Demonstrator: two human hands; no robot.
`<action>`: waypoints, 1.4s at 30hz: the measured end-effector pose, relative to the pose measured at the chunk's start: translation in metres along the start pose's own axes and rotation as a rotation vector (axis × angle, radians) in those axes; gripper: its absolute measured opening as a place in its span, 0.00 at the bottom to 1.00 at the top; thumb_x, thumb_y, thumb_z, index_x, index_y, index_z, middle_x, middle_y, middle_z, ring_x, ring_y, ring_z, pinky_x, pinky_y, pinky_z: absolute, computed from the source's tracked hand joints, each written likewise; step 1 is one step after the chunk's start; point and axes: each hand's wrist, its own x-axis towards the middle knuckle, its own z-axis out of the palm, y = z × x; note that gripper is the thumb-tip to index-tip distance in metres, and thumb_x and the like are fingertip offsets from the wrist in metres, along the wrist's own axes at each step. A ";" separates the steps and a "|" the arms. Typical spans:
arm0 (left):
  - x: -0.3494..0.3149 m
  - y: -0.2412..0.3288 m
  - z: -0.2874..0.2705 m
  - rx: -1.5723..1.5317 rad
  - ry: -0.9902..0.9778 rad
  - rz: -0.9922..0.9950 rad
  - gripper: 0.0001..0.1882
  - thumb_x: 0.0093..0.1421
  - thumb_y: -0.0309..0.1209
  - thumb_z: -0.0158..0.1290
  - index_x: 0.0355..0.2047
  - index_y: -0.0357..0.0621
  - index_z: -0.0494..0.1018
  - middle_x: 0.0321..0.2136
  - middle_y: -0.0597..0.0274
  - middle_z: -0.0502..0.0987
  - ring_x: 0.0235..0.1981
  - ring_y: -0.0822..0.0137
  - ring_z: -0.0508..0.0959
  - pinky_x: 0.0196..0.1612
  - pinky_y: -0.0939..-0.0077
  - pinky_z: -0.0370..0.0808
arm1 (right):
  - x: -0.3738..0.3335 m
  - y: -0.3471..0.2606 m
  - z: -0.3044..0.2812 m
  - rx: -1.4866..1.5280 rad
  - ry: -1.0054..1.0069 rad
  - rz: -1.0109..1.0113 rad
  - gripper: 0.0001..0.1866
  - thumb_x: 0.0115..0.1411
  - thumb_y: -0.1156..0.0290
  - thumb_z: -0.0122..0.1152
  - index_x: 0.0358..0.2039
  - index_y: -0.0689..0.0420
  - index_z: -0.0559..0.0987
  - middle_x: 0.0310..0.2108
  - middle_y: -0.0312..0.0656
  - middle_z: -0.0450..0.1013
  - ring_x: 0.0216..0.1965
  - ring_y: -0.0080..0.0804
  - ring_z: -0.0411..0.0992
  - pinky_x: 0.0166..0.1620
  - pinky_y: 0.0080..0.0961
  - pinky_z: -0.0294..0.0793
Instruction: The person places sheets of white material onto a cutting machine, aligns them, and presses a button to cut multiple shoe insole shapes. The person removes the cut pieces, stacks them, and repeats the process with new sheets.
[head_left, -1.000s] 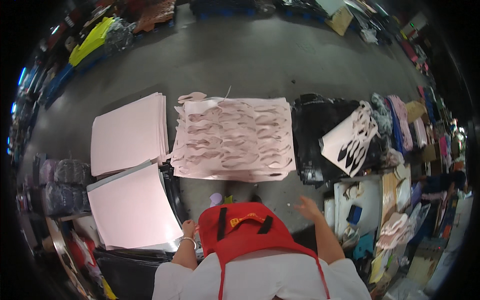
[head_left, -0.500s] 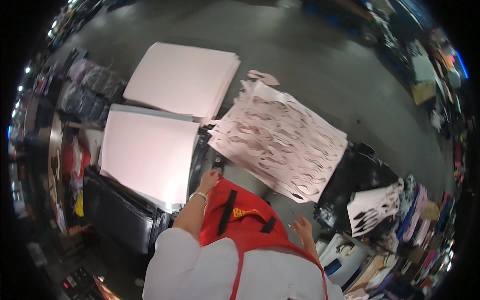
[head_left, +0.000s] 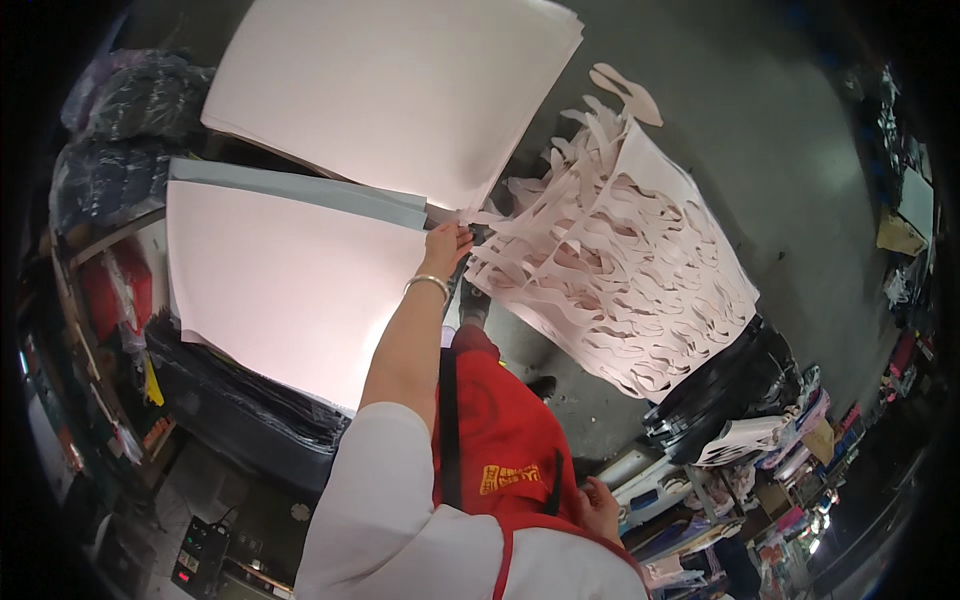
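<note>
My left hand point(head_left: 447, 250), with a bracelet at the wrist, reaches to the top right corner of the near stack of pale pink sheets point(head_left: 290, 265). Its fingers are bent together at that corner; what lies between them is hard to make out. Just right of the fingertips begins a pile of pink sheets with many curved cut-outs point(head_left: 650, 255), its left side ragged with thin strips. My right hand point(head_left: 600, 510) hangs low beside my red apron point(head_left: 500, 420), fingers loosely curled and partly out of sight, with nothing visible in it.
A larger stack of pink sheets point(head_left: 390, 90) lies beyond the near one, a grey sheet edge point(head_left: 300, 190) between them. A loose cut piece point(head_left: 628, 92) rests past the cut-out pile. Black wrapped bundles point(head_left: 725, 385) stand under it. Plastic-wrapped goods point(head_left: 110, 185) sit at left.
My left arm has stretched forward, its hand moving from the apron's edge to the stack's corner. The sheet stacks appear nearer. My right hand has drawn in close to the apron.
</note>
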 end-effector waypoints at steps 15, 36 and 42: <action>0.078 0.026 -0.008 0.006 0.169 -0.145 0.18 0.59 0.36 0.51 0.47 0.41 0.69 0.44 0.55 0.73 0.45 0.56 0.74 0.39 0.58 0.76 | 0.010 -0.045 0.011 0.012 -0.027 0.316 0.17 0.59 0.73 0.59 0.49 0.63 0.73 0.34 0.43 0.77 0.34 0.23 0.74 0.38 0.20 0.74; -0.050 0.149 -0.009 -0.705 -0.036 -0.074 0.18 0.68 0.37 0.43 0.20 0.51 0.57 0.12 0.73 0.51 0.11 0.77 0.50 0.14 0.82 0.50 | 0.017 -0.026 0.019 0.229 -0.007 0.157 0.18 0.59 0.71 0.58 0.48 0.65 0.74 0.32 0.44 0.78 0.33 0.25 0.75 0.37 0.21 0.74; -0.141 0.212 0.009 -0.326 -0.014 0.333 0.17 0.66 0.39 0.46 0.22 0.50 0.57 0.12 0.73 0.49 0.11 0.77 0.50 0.13 0.81 0.49 | 0.019 0.001 0.012 0.207 0.041 0.031 0.18 0.59 0.70 0.58 0.48 0.65 0.73 0.31 0.45 0.78 0.28 0.27 0.76 0.30 0.21 0.75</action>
